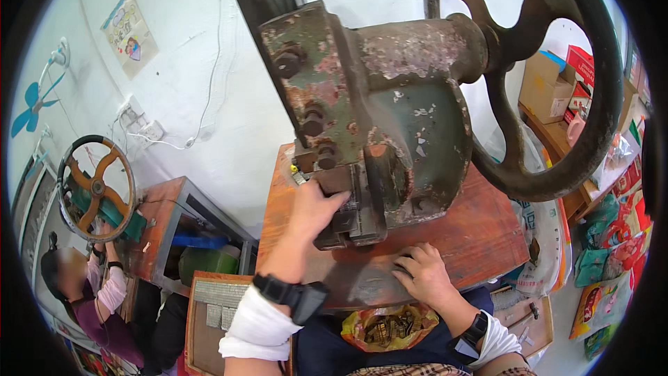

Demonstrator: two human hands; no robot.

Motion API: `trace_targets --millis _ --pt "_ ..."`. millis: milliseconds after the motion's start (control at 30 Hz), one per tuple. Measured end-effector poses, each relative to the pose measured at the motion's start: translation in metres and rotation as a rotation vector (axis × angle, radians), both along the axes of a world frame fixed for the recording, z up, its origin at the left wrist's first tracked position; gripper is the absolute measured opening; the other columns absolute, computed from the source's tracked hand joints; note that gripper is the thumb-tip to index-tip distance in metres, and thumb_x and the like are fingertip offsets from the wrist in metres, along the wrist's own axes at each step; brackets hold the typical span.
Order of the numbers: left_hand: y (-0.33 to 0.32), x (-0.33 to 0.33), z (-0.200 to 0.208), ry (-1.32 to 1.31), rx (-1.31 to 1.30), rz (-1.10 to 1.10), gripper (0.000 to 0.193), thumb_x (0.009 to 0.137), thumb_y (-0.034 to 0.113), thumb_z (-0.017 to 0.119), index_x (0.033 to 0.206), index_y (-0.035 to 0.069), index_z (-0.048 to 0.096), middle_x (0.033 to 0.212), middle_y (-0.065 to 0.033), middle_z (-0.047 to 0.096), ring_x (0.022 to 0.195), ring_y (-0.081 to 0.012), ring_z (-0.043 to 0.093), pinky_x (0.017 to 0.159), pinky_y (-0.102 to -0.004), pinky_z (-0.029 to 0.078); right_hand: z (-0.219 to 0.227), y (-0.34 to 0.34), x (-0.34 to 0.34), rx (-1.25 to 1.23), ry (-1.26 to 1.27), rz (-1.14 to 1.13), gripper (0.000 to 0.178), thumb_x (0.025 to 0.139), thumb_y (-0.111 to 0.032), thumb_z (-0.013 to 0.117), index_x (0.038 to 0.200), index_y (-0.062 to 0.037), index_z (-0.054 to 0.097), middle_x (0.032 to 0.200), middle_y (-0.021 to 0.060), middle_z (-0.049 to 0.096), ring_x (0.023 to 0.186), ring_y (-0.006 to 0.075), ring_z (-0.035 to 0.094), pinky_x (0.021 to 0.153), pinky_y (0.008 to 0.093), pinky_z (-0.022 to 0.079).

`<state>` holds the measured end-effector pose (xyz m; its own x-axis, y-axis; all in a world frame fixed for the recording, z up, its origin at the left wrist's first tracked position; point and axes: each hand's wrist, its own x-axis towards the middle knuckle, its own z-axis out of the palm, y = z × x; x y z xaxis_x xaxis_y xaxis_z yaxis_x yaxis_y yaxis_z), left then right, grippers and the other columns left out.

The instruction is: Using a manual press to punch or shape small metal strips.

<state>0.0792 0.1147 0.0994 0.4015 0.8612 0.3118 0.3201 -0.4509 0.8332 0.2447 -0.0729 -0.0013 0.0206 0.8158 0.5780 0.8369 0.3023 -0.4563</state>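
Note:
A heavy cast-iron hand press (417,118) with chipped green paint stands on the reddish wooden table (473,244). My left hand (311,209) reaches into the press at its lower front, beside the dark metal block under the ram. Its thumb is bent across the block and the other fingers are mostly hidden behind it; any small piece held there cannot be made out. My right hand (426,277) rests near the table's front edge, fingers spread and slightly curled, holding nothing. In my lap lies a yellow and red bag (390,331) filled with small brass-coloured metal pieces.
The press's large handwheel (605,97) juts out at the upper right. A wooden tray (198,334) with small silvery pieces sits at lower left, and another with a hammer (527,315) at lower right. A co-worker (97,306) sits at a second press on the far left. Boxes and bags fill the right.

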Motion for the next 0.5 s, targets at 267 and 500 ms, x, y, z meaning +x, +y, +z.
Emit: trace_targets --millis 267,500 --pt "0.017 -0.019 -0.042 0.315 0.458 0.097 0.033 0.077 0.001 0.052 0.108 0.005 0.061 0.122 -0.0158 0.055 0.108 -0.0369 0.047 0.094 -0.0398 0.038 0.018 0.004 -0.005 0.083 0.215 0.031 0.021 0.07 -0.009 0.071 0.09 -0.006 0.065 0.093 0.011 0.061 0.086 0.0306 0.057 0.076 0.0388 0.047" --pt "0.014 -0.019 -0.045 0.042 0.079 0.073 0.044 0.081 0.003 0.051 0.125 0.006 0.05 0.116 -0.02 0.052 0.113 -0.0375 0.044 0.098 -0.0406 0.036 0.074 0.072 -0.025 0.275 0.153 0.017 0.036 0.07 -0.013 0.074 0.101 -0.0032 0.061 0.103 0.0153 0.058 0.094 0.0347 0.054 0.08 0.0416 0.046"
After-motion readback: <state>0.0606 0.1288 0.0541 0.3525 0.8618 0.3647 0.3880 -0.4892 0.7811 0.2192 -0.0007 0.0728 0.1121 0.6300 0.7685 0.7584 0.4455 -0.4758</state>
